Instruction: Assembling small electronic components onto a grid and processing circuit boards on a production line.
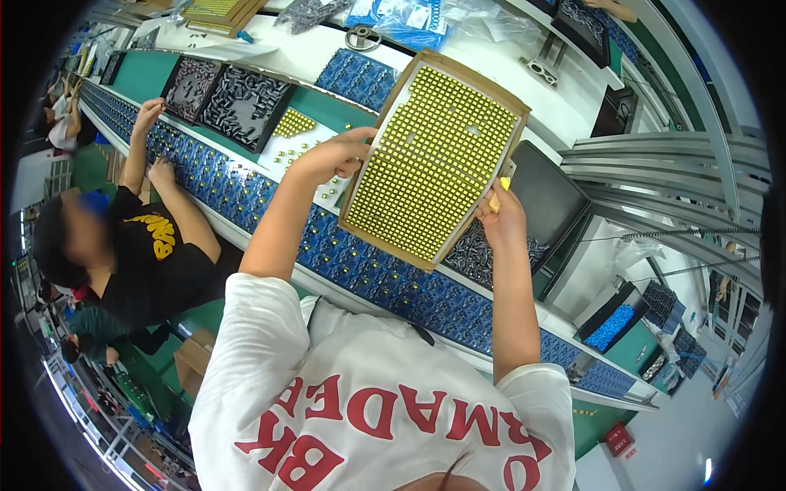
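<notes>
A shallow cardboard tray (426,260) is held up tilted over the bench, filled with rows of small yellow block-shaped components (434,155); a few gaps show among them. My left hand (334,157) is closed on the tray's left edge, its fingertips partly hidden there. At the right edge, my right hand (503,219) grips the tray too, with yellow coverings on its fingertips. Under the tray runs a long row of blue circuit boards (360,274), some carrying yellow components. Loose yellow components (293,124) lie on a white board beside my left hand.
Black bins of small dark cylindrical parts (246,102) stand to the left, and another bin (540,188) lies right of the tray. A co-worker (139,237) reaches over the boards at left. Metal rails (655,176) rise at right. Blue boards (356,78) lie behind.
</notes>
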